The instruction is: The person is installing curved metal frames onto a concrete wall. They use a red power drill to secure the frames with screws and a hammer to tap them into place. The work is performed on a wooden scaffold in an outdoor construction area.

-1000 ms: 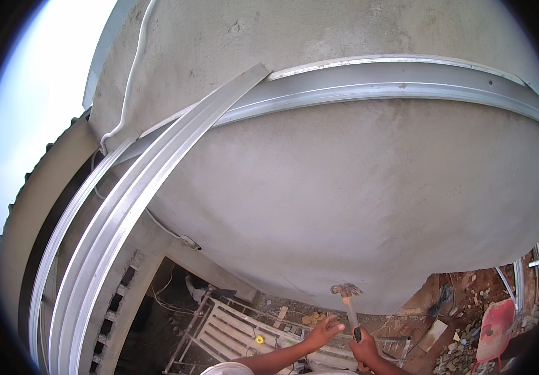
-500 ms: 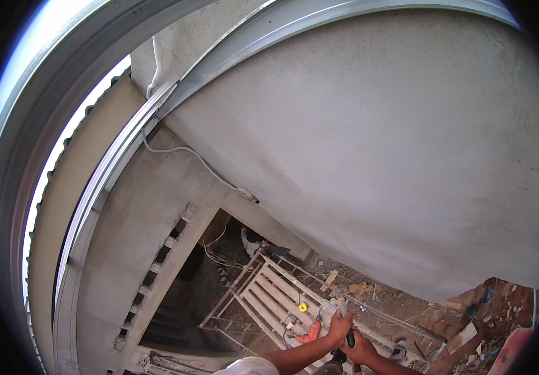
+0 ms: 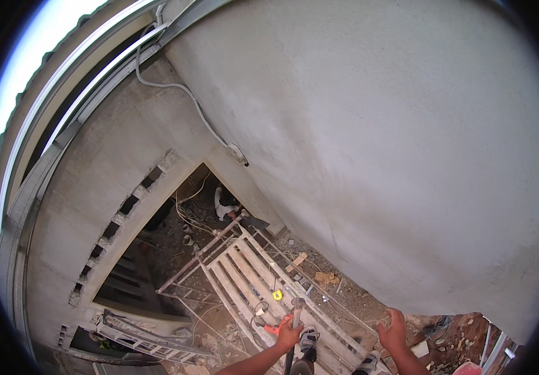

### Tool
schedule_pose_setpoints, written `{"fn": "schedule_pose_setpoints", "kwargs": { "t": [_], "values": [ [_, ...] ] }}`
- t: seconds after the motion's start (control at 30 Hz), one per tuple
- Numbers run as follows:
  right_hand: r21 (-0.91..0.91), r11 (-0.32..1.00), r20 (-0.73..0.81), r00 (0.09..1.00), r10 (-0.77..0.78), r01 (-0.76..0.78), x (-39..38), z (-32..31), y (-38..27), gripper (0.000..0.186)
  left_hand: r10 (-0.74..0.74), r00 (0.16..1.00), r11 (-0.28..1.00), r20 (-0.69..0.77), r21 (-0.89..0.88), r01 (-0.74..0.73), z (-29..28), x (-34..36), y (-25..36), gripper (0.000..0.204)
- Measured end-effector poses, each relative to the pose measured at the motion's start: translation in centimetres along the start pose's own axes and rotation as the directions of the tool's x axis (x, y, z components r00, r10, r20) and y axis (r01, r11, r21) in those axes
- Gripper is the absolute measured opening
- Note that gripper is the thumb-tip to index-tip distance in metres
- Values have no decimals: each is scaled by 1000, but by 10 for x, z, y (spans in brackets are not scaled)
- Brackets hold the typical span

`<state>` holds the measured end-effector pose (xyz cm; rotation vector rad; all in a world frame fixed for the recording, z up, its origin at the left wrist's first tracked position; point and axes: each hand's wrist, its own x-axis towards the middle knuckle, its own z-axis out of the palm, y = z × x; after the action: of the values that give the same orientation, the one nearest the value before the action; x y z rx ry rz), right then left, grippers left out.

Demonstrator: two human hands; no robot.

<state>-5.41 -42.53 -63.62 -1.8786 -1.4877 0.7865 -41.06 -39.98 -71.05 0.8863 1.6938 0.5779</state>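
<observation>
My left hand (image 3: 289, 335) is closed round the handle of a hammer (image 3: 297, 317), whose head points up and away from me. The handle's dark lower end shows below my fist. My right hand (image 3: 394, 331) is raised to the right, its fingers apart beside the scaffold's side rail (image 3: 351, 314); contact with the rail is unclear. An orange power drill (image 3: 274, 327) lies on the slatted platform (image 3: 238, 275), partly hidden by my left hand. Farther up the platform sits a yellow tape measure (image 3: 277, 295). My shoes (image 3: 307, 338) stand on the planks.
A large plastered wall (image 3: 369, 156) rises on the right. Another wall, at left, has a row of broken-out holes (image 3: 112, 230) and a grey cable (image 3: 185, 89). Below, a person (image 3: 222, 205) is in the doorway. A ladder (image 3: 144, 337) lies lower left; rubble (image 3: 463, 337) covers ground lower right.
Both hands were together at the hammer. My right hand has let go and moved right, while my left keeps the hammer. The view has shifted, showing more ground.
</observation>
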Motion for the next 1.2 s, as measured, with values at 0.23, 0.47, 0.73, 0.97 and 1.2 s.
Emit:
{"fn": "schedule_pose_setpoints", "kwargs": {
  "t": [0.23, 0.47, 0.73, 0.97, 1.2],
  "values": [
    [-616, 719, -318, 734, -601, 322, 149, -142, -159, 65, 176, 979, 913, -101, 388, -124, -128, 30, -72, 31],
    [-940, 336, -311, 255, -916, 61, 264, -259, -411, 79, 26, 1000, 751, 8, 660, -25, -250, 21, -95, 44],
    [-898, 373, -364, -80, -928, -232, 332, -361, -565, 65, -6, 994, 763, 106, 643, -64, -247, 119, 8, 48],
    [-736, 429, -600, 212, -772, -523, 352, -369, -586, 67, -26, 987, 739, 161, 668, -89, -255, 134, 42, 51],
    [-714, 418, -623, 236, -746, -562, 349, -365, -596, 63, -44, 980, 678, 196, 726, -115, -282, 116, -1, 55]
  ]
}}
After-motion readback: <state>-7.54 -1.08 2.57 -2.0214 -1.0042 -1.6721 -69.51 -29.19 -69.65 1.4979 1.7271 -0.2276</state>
